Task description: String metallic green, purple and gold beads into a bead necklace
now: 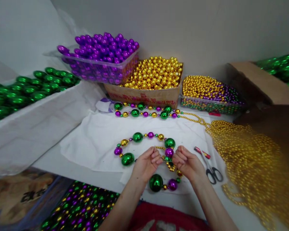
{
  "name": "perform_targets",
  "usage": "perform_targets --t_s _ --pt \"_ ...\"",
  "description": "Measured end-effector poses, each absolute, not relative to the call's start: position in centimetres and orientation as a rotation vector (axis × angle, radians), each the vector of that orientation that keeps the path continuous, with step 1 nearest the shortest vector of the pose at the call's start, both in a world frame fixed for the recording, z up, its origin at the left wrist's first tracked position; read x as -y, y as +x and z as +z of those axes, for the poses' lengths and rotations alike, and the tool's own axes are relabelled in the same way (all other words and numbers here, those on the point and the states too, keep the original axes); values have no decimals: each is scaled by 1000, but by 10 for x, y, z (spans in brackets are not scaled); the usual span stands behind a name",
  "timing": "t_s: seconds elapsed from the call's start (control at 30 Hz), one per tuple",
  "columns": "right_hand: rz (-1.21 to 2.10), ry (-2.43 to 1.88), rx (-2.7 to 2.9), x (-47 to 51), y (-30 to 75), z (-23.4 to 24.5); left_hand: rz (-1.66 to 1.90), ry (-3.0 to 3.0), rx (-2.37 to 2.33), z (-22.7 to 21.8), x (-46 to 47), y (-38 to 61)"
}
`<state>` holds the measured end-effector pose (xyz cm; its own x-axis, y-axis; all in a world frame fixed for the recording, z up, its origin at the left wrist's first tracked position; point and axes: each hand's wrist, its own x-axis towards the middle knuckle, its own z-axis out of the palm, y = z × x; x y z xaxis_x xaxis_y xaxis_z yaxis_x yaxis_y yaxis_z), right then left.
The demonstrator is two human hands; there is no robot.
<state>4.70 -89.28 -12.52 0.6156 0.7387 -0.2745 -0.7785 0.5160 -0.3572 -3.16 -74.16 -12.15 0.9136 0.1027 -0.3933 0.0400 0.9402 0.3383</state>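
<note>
A bead necklace [137, 137] of green, purple and gold balls lies in a loop on a white cloth [96, 141]. My left hand [146, 163] and my right hand [186, 163] meet over the loop's near side, both with fingers pinched together on the necklace's thin string between them. A large green bead [155, 183] and a purple bead [172, 184] of the same strand lie just below my hands. A second, finished strand [144, 110] lies stretched out farther back on the cloth.
Scissors [213, 173] and a red lighter [202, 152] lie right of my right hand. A heap of gold bead strings [252, 160] fills the right. Tubs of purple [101, 54], gold [154, 73], mixed small [207, 91] and green [19, 91] beads stand behind and left. More mixed beads [79, 205] sit below left.
</note>
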Motion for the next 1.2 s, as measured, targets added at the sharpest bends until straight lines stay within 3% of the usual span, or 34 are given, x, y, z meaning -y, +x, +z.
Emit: perform_targets --t_s 0.47,0.7,0.87,1.07,1.13,1.2 --pt "1094 -486 -343 932 38 -155 -223 533 -312 -145 772 -39" --pt "1154 -476 -296 941 44 -132 -113 938 -166 -125 787 -40" --pt "1126 -555 -24 927 61 -82 16 806 -161 -86 774 -33" --pt "1003 -788 370 891 84 61 273 751 110 35 736 -17" --pt "936 -761 487 884 86 78 327 764 175 51 729 -14" --pt "939 -737 506 881 87 65 261 753 132 43 726 -12"
